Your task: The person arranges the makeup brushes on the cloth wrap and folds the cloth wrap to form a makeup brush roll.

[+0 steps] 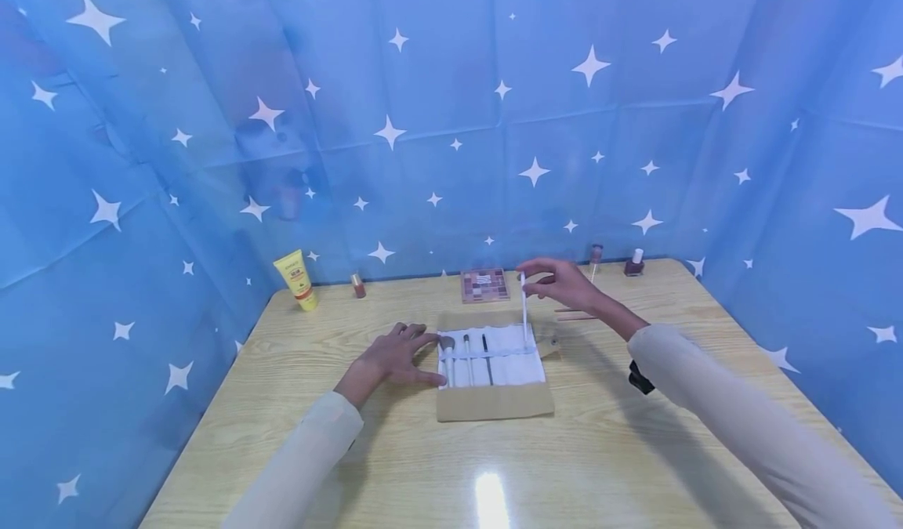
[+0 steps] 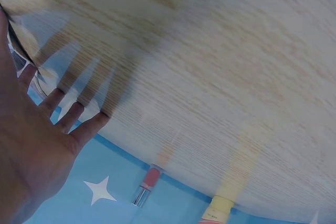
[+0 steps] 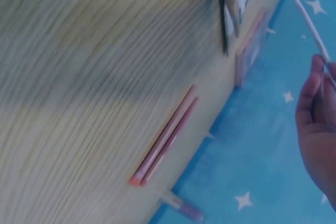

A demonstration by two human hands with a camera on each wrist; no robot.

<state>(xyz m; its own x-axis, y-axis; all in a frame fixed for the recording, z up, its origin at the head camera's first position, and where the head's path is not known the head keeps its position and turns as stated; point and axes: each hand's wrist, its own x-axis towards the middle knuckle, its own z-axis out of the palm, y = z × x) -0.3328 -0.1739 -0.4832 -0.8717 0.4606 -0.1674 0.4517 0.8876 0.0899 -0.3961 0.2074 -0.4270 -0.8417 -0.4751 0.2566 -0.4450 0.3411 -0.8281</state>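
An unfolded tan brush case with a white lining lies on the table. Several makeup brushes stand in its slots, among them a fluffy one at the left and a dark slim one. My left hand rests at the case's left edge, fingers spread; the left wrist view shows its fingers extended. With thumb and fingers, my right hand pinches a slim white makeup brush near its top. That brush is upright, its lower end at the case's right side; the fingers hide its upper end.
Behind the case lies a makeup palette. Two pinkish sticks lie to its right, near a small tube and a dark nail polish bottle. At the back left stand a yellow tube and a lip gloss. A blue starry curtain borders the table.
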